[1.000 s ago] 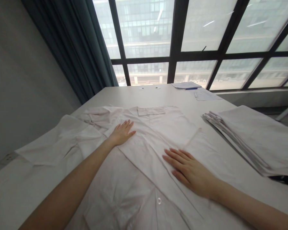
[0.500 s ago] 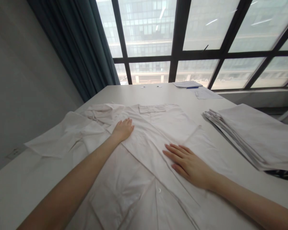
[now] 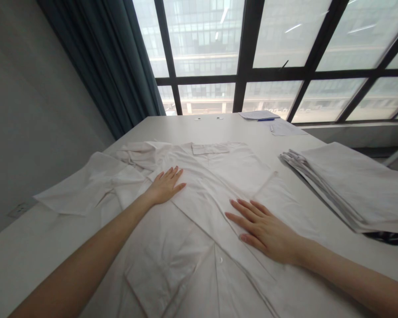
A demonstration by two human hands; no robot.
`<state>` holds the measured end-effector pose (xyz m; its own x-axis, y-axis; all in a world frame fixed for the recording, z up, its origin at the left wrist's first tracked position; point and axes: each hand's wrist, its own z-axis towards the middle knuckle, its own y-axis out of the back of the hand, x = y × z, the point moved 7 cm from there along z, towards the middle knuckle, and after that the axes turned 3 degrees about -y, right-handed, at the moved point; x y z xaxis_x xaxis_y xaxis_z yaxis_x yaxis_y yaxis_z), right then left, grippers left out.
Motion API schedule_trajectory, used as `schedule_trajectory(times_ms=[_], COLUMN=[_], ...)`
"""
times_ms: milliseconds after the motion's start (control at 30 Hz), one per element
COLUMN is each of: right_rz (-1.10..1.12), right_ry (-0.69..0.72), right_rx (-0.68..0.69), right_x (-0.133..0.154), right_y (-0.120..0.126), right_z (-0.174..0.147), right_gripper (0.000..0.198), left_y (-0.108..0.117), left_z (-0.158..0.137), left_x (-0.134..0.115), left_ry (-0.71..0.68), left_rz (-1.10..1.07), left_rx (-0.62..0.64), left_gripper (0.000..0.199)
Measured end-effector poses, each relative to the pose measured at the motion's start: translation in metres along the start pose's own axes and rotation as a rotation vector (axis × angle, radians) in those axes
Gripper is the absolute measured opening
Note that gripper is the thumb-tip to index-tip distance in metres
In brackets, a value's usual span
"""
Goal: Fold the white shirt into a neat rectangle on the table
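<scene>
A white button-up garment (image 3: 192, 225), like a coat or shirt, lies spread and partly folded over on the table, with creases across its front. One sleeve (image 3: 82, 185) stretches out to the left. My left hand (image 3: 166, 184) rests flat on the upper part of the cloth, fingers spread and thumb out to the right. Lower and to the right, my right hand (image 3: 262, 227) lies palm down on the folded-over panel, its fingers apart. Neither hand grips the fabric. A small button (image 3: 220, 260) shows near the front seam.
A stack of folded white cloth (image 3: 358, 185) sits at the right side of the white table (image 3: 172, 128). Papers (image 3: 287, 128) and a blue pen (image 3: 265, 119) lie at the far end. A dark curtain (image 3: 116, 66) hangs at left, beside large windows.
My left hand has slid slightly left and toward me, and its fingers and thumb have spread. My right hand's fingers have spread a little. The garment is nearly unchanged.
</scene>
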<state>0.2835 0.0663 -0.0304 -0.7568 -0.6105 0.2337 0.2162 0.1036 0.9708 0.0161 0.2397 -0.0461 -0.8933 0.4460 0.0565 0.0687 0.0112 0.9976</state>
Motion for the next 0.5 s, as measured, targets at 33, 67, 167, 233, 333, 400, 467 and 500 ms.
schedule_trajectory(times_ms=[33, 67, 167, 233, 333, 400, 467, 500], right_rz=[0.008, 0.016, 0.060, 0.126, 0.242, 0.284, 0.320, 0.340], right_ry=[0.004, 0.006, 0.000, -0.033, -0.136, -0.209, -0.279, -0.313], right_rx=[0.013, 0.030, 0.077, 0.070, -0.021, -0.114, -0.189, -0.208], right_x=[0.001, 0.001, 0.000, -0.005, -0.018, -0.027, -0.034, -0.037], right_y=[0.000, 0.001, 0.003, 0.006, 0.013, 0.018, 0.019, 0.018], right_z=[-0.003, -0.007, -0.021, -0.028, -0.035, -0.036, -0.037, -0.037], right_gripper=[0.054, 0.054, 0.052, 0.049, 0.044, 0.044, 0.046, 0.047], left_y=[-0.001, -0.001, 0.001, 0.006, 0.012, 0.015, 0.015, 0.015], left_z=[-0.001, -0.002, -0.006, -0.009, -0.013, -0.014, -0.015, -0.015], left_x=[0.006, 0.009, 0.013, 0.013, 0.011, 0.011, 0.013, 0.014], left_ry=[0.011, 0.018, 0.033, 0.042, 0.036, 0.031, 0.026, 0.018], left_rz=[0.009, 0.018, 0.042, 0.040, -0.010, -0.053, -0.086, -0.099], left_rx=[0.000, -0.002, -0.043, -0.097, -0.175, -0.211, -0.232, -0.237], left_gripper=[0.065, 0.065, 0.064, 0.060, 0.054, 0.052, 0.052, 0.052])
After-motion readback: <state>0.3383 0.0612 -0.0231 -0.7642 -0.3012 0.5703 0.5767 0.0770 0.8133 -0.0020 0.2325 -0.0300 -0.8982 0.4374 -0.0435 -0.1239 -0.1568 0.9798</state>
